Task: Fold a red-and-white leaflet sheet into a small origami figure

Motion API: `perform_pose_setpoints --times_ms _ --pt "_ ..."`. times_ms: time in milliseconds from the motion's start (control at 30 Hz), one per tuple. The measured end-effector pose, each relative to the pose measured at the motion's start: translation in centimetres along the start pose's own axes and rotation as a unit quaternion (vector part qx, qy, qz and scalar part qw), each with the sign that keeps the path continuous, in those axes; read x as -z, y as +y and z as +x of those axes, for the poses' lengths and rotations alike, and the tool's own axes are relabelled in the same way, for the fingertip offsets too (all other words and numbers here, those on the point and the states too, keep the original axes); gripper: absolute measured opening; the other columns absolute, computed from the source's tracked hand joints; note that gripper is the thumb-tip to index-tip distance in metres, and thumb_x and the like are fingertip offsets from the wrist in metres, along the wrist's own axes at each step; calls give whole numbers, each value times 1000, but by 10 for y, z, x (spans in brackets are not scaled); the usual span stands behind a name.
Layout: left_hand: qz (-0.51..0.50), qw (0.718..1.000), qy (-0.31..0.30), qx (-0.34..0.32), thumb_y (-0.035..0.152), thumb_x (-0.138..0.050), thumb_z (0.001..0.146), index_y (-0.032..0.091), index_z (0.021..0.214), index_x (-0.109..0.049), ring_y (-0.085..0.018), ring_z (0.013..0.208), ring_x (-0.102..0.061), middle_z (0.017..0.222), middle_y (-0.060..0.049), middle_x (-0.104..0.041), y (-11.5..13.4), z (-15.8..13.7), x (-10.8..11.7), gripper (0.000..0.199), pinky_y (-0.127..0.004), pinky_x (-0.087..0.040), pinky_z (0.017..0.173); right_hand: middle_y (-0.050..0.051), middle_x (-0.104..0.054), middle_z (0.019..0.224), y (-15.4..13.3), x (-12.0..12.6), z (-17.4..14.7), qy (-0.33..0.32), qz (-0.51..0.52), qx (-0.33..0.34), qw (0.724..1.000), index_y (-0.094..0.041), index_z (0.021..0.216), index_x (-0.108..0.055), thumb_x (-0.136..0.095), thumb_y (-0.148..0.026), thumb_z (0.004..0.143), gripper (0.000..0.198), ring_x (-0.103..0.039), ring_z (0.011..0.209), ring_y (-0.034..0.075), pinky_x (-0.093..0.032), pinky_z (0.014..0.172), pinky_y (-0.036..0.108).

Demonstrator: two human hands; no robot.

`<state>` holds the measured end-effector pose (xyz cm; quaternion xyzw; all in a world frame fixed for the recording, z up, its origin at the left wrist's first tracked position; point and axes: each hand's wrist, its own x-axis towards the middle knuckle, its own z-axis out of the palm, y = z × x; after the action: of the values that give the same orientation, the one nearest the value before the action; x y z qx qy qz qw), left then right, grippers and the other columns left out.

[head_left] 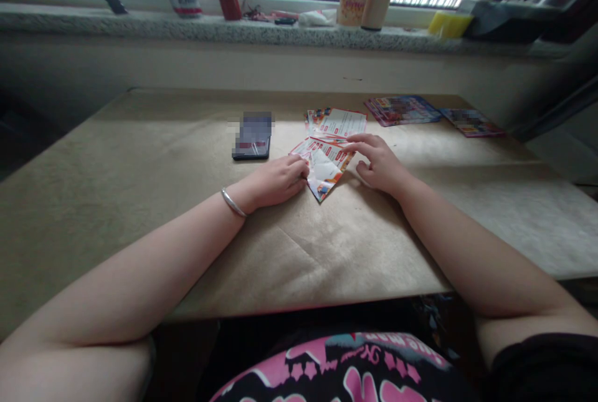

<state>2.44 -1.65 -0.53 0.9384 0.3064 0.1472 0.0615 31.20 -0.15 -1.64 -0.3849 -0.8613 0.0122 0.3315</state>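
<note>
A folded paper leaflet [322, 168], printed in red, white and orange, lies on the table with one corner pointed toward me. My left hand [281, 181], with a silver bangle at the wrist, has its fingers curled closed on the leaflet's left edge. On the right side, my right hand [379, 164] reaches its extended index finger to the leaflet's upper right edge, thumb held apart. Just behind lies a small pile of similar printed sheets [343, 121], partly overlapped by the folded one.
A dark phone-like object [252, 137], partly pixelated, lies left of the leaflet. Colourful printed sheets [404, 110] and a further stack [471, 123] are at the table's back right. Beyond the brown table [140, 159], a stone windowsill [275, 33] carries bottles, a red container [228, 2] and a yellow item [449, 25].
</note>
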Motion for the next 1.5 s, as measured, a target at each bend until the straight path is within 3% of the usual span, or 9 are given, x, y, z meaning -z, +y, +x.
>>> perform_pose_setpoints --times_ms 100,200,300,400,733,900,1067,1233,1500 --pt "46 999 4 28 32 -43 97 15 113 -57 -24 106 -61 114 -13 -62 8 1 -1 27 -39 -52 93 7 -59 134 -1 -2 -1 -29 9 28 999 -27 114 -67 -54 -4 72 51 -52 127 27 -42 109 51" --pt "92 995 -2 46 36 -43 97 15 109 -60 -25 104 -60 109 -13 -63 18 2 -4 29 -41 -50 95 5 -62 131 -2 -2 0 -49 8 39 998 -29 108 -69 -56 -8 78 39 -52 126 26 -41 109 53" --pt "149 986 29 62 41 -47 95 16 107 -63 -29 114 -57 113 -13 -63 28 1 -5 31 -53 -32 115 4 -67 125 -4 -1 1 -64 -4 36 997 -29 99 -71 -59 -16 85 23 -54 123 26 -41 108 53" --pt "159 984 12 75 47 -49 94 16 111 -63 -31 118 -56 119 -13 -62 35 -2 -4 38 -56 -23 119 5 -69 121 -4 1 3 -76 -18 33 996 -28 95 -73 -62 -21 86 16 -54 123 27 -43 107 52" --pt "117 988 -43 87 64 -55 87 13 125 -56 -32 129 -47 132 -16 -55 31 -4 -2 63 -47 -27 117 5 -69 122 -1 1 2 -59 -50 24 997 -26 99 -71 -60 -17 86 20 -56 121 25 -45 105 49" --pt "68 994 -46 71 57 -57 88 16 131 -53 -30 137 -41 142 -14 -50 20 -3 -4 60 -47 -23 120 5 -70 120 2 -1 2 -42 -25 15 999 -26 95 -71 -60 -17 85 17 -57 117 26 -44 104 50" --pt "28 995 -65 76 42 -51 92 17 143 -42 -28 144 -35 154 -13 -40 11 -4 -1 57 -56 -15 123 5 -71 116 -1 3 3 -28 -9 41 999 -27 88 -71 -62 -22 85 11 -57 119 25 -44 104 49" --pt "47 997 -48 34 23 -47 87 20 128 -56 -27 132 -49 142 -9 -54 5 -4 3 42 -58 -21 120 4 -75 104 -15 8 6 -63 15 67 996 -26 77 -70 -66 -25 81 6 -60 116 26 -46 102 48" --pt "66 998 1 -2 19 -48 84 19 108 -67 -24 111 -61 120 -8 -68 -3 -4 2 31 -49 -37 111 7 -74 86 -27 10 6 -155 35 77 984 -22 80 -69 -63 -31 85 12 -66 87 22 -48 83 36"
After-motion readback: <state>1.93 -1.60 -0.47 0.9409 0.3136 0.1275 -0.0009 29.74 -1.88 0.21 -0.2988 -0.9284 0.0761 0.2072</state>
